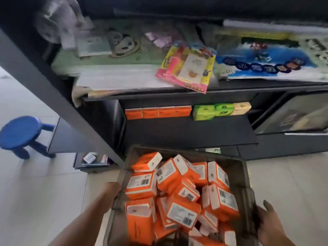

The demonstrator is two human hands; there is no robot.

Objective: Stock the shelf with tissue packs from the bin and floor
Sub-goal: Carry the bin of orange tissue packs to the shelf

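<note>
A dark grey bin (237, 174) full of several orange tissue packs (177, 194) is in front of me, just below the black shelf (188, 134). My left hand (111, 190) grips the bin's left rim. My right hand (270, 222) holds its right rim, thumb over the edge. At the back of the shelf stands a row of orange packs (158, 112), with green packs (212, 111) and a beige pack (242, 108) to their right. The front of that shelf board is bare.
The shelf above holds flat toy packages, a pink one (188, 66) overhanging its edge. A blue stool (23, 134) stands on the tiled floor at left. A glass-fronted compartment (298, 116) is at right. A low shelf (94, 159) holds small items.
</note>
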